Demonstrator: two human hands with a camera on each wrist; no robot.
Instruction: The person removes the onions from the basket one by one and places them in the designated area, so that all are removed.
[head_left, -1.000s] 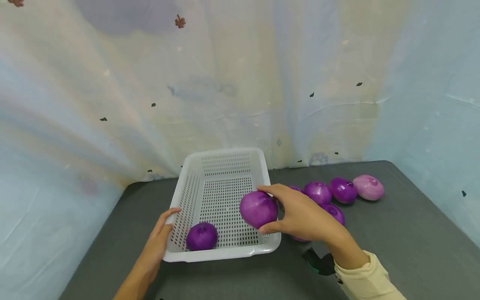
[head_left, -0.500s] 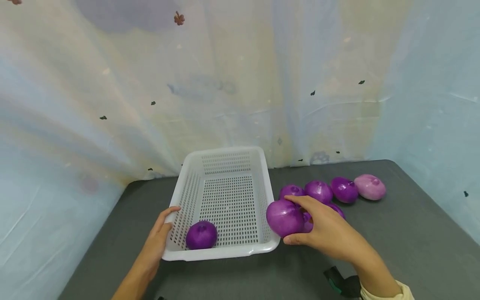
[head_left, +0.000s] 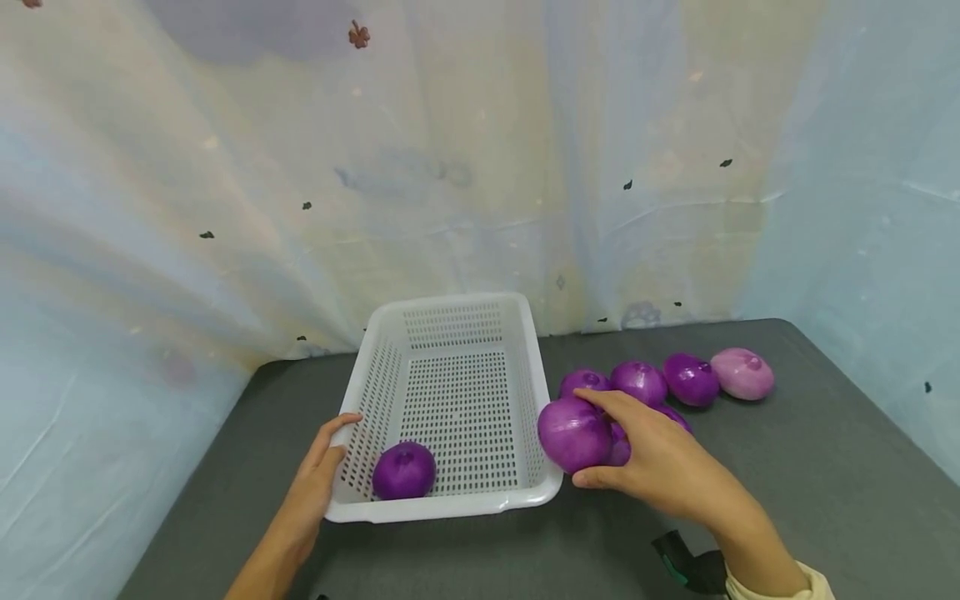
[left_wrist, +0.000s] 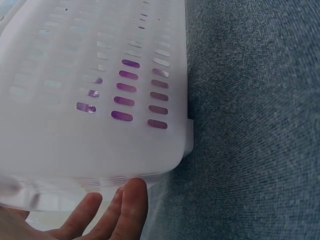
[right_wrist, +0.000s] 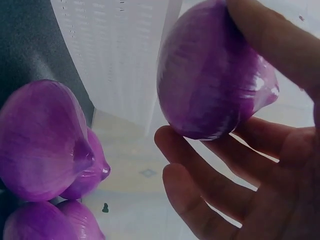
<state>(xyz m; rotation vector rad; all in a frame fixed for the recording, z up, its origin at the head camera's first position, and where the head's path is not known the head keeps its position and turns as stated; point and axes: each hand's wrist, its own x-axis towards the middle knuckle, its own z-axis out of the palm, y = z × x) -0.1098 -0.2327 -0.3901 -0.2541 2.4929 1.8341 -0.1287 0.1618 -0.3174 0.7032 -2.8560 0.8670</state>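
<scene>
My right hand [head_left: 660, 454] grips a purple onion [head_left: 573, 435] between thumb and fingers, just beyond the white plastic basket's [head_left: 442, 507] right rim. In the right wrist view the held onion [right_wrist: 210, 75] is raised, its pointed tip toward my palm. My left hand [head_left: 311, 479] holds the basket's left rim, fingers hooked over the edge. Inside the basket, at its near left corner, sits another purple onion [head_left: 403, 471]; its colour shows through the slots in the left wrist view. Behind my right hand several onions lie together, partly hidden.
Several purple onions [head_left: 637, 383] and a pinker one [head_left: 742, 373] lie on the dark grey table [head_left: 810, 450] right of the basket. A patterned cloth [head_left: 465, 167] hangs behind the table. A dark wrist device [head_left: 697, 571] sits under my right wrist.
My right hand has moved right with the onion, from above the basket to past its right rim, and barely shifted in the last half second. The left hand stays on the rim.
</scene>
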